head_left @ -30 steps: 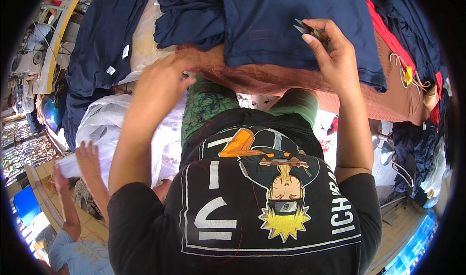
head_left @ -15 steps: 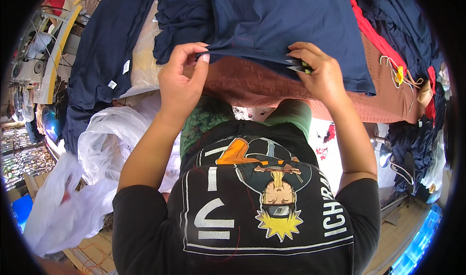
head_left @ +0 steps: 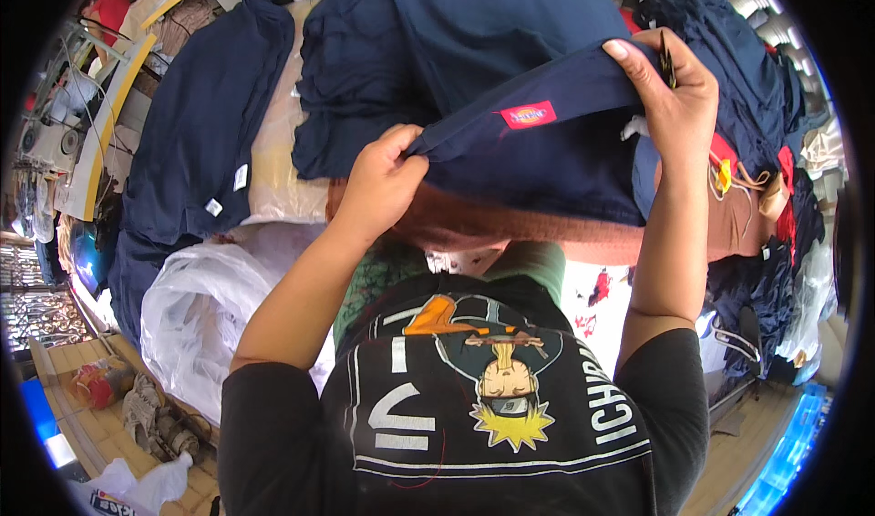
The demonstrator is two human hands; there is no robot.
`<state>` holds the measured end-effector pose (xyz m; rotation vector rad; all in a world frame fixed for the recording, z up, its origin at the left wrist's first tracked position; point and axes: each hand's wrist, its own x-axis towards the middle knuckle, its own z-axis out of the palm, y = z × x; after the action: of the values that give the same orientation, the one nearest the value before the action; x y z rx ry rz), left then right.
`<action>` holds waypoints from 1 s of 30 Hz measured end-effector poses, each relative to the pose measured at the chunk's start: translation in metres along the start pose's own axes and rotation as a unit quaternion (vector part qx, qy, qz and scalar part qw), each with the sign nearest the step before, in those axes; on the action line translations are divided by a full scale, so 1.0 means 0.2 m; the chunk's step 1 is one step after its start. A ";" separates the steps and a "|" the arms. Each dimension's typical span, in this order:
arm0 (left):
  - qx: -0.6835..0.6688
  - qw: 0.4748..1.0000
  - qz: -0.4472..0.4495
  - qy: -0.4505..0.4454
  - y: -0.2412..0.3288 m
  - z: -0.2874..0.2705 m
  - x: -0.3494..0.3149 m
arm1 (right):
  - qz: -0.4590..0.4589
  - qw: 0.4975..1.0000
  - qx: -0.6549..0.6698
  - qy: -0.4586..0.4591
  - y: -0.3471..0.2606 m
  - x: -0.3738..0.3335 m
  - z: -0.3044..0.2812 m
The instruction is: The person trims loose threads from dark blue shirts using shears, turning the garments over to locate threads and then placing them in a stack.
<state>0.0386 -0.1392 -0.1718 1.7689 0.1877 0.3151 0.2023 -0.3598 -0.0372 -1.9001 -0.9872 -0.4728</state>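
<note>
A navy garment lies over the brown cloth, its near edge lifted into a slanting, stretched band. On that band sits a small red label. My left hand is closed round the band's lower left end. Higher up at the right, my right hand pinches the other end between thumb and fingers. The dark tips of small thread snips stick up from behind my right thumb; the rest of the tool is hidden by the hand.
More navy garments hang at the left, and others are heaped at the far right. Brown cloth covers the surface before me. White plastic sheeting bulges at lower left, near shoes. Cords lie at the right.
My right hand has risen up and to the right with the garment's edge, and the red label has come into view. The left hand has shifted slightly down and right, still holding.
</note>
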 end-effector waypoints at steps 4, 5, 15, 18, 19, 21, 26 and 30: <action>-0.387 0.920 -0.050 -0.019 0.11 -0.06 0.07 | -0.043 0.996 -0.054 0.056 0.05 0.31 0.12; -0.384 0.922 -0.051 0.008 0.08 -0.07 0.09 | -0.036 0.997 -0.046 0.051 0.08 0.37 0.20; 0.219 0.904 0.332 0.155 0.16 -0.08 0.39 | -0.105 0.971 -0.206 0.068 0.27 0.41 0.46; 0.250 0.905 0.303 0.163 0.09 -0.03 0.49 | -0.066 0.993 -0.090 0.042 0.17 0.31 0.43; 0.247 0.909 0.293 0.162 0.07 -0.01 0.50 | -0.071 0.997 -0.040 0.014 0.16 0.25 0.42; 0.248 0.903 0.305 0.174 0.04 0.00 0.52 | -0.062 0.997 0.002 -0.035 0.14 0.15 0.42; 0.131 0.940 0.268 0.167 0.05 -0.03 0.48 | 0.026 0.997 0.009 -0.073 0.18 0.05 0.41; 0.064 0.972 0.197 0.115 0.07 -0.05 0.39 | 0.051 0.991 -0.012 -0.123 0.15 0.03 0.38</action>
<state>0.1085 -0.1096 -0.1478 1.8900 0.0189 0.8111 0.2244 -0.2993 -0.0875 -2.0542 -1.0390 -0.1940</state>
